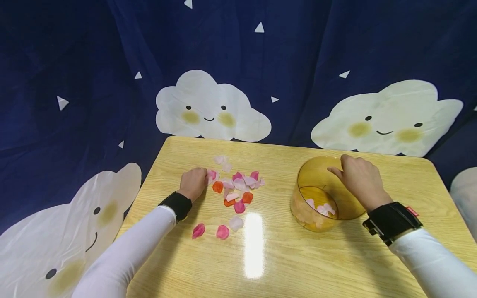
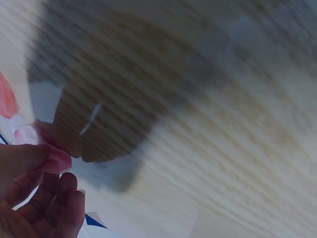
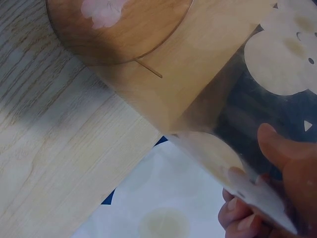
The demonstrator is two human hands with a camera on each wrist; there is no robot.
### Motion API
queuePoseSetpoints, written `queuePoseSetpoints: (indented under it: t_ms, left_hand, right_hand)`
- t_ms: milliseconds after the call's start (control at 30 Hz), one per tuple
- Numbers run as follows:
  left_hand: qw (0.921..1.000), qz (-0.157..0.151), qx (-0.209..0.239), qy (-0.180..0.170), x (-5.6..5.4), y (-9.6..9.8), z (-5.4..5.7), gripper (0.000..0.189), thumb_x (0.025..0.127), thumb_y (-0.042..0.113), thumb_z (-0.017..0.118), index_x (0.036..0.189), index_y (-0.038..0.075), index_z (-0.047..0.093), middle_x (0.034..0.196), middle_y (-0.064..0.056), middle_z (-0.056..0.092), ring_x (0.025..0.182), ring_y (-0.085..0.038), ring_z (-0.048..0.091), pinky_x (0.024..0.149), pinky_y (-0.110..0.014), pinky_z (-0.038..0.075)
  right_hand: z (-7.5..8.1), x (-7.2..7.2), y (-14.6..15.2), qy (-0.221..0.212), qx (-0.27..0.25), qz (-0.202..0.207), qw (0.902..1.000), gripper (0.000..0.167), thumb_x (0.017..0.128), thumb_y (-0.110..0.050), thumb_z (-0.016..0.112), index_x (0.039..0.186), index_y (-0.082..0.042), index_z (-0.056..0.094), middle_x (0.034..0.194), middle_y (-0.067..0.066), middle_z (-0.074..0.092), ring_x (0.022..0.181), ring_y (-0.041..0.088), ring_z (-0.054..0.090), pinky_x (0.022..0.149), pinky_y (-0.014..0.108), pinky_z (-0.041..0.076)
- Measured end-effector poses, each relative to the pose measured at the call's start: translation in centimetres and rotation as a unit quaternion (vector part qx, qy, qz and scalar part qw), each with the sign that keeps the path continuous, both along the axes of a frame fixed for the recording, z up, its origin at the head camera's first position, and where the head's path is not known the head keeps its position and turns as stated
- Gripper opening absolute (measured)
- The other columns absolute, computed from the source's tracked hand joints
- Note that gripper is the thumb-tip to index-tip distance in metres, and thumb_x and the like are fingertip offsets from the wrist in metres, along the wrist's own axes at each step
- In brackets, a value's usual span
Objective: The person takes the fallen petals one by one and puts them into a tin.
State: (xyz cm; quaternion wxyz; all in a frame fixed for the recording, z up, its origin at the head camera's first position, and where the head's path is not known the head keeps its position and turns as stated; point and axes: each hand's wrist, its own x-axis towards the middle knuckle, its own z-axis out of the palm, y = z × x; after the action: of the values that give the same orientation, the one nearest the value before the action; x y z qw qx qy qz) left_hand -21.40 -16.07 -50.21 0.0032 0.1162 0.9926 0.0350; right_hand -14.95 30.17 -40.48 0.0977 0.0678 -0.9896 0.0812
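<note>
Between thumb and index finger, my left hand (image 1: 193, 184) pinches a pink petal (image 2: 58, 159) at the left edge of a loose spread of petals. Pink, pale pink and orange-red petals (image 1: 239, 206) lie there on the table. My right hand (image 1: 360, 178) grips the far right rim of a clear amber cylinder container (image 1: 305, 211), thumb inside and fingers outside the wall, as the right wrist view shows. Several pale pink petals (image 1: 325, 209) rest on the container's bottom. In the head view the container leans a little.
The light wood table (image 1: 283, 265) has rounded far corners, with a bright reflection near its middle. Three stray petals (image 1: 222, 232) lie nearer the front. Behind the table hangs a dark blue curtain (image 1: 290, 54) with white clouds and triangles.
</note>
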Motion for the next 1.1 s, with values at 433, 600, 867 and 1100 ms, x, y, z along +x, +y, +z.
queuePoseSetpoints:
  t_ms: [433, 600, 867, 1100]
  left_hand:
    - [0.9997, -0.01, 0.015, 0.016, 0.1, -0.6, 1.2, 0.01, 0.093, 0.008, 0.064, 0.083, 0.007, 0.065, 0.076, -0.01, 0.067, 0.072, -0.025, 0.065, 0.059, -0.042, 0.051]
    - [0.9995, -0.016, 0.021, 0.019, 0.2, -0.7, 2.3, 0.008, 0.092, 0.007, 0.066, 0.084, 0.007, 0.064, 0.075, -0.009, 0.066, 0.071, -0.025, 0.064, 0.059, -0.041, 0.05]
    - [0.9995, 0.0, 0.03, 0.01, 0.3, -0.7, 3.9, 0.003, 0.093, 0.007, 0.066, 0.091, 0.007, 0.068, 0.077, -0.007, 0.066, 0.071, -0.023, 0.06, 0.062, -0.038, 0.049]
    - [0.9991, 0.001, 0.039, 0.013, 0.4, -0.5, 4.9, 0.004, 0.094, 0.01, 0.066, 0.096, 0.007, 0.068, 0.082, -0.008, 0.068, 0.073, -0.023, 0.06, 0.065, -0.039, 0.051]
  right_hand:
    - [-0.1, -0.1, 0.0, -0.006, 0.0, 0.001, 1.0, 0.045, 0.095, -0.033, 0.07, 0.069, -0.005, 0.046, 0.054, 0.005, 0.036, 0.043, 0.022, 0.041, 0.039, 0.034, 0.03]
    - [0.0, -0.2, 0.0, -0.011, 0.0, -0.002, 0.9999, 0.045, 0.096, -0.033, 0.069, 0.069, -0.005, 0.047, 0.054, 0.005, 0.036, 0.044, 0.023, 0.041, 0.04, 0.034, 0.03]
    - [0.0, -0.1, 0.1, -0.01, -0.004, 0.0, 0.9999, 0.045, 0.096, -0.033, 0.069, 0.069, -0.005, 0.046, 0.054, 0.005, 0.036, 0.043, 0.022, 0.042, 0.04, 0.033, 0.03]
    - [0.1, 0.0, 0.0, -0.014, -0.006, -0.004, 0.9999, 0.045, 0.096, -0.033, 0.069, 0.068, -0.005, 0.046, 0.054, 0.004, 0.037, 0.044, 0.022, 0.042, 0.04, 0.034, 0.03]
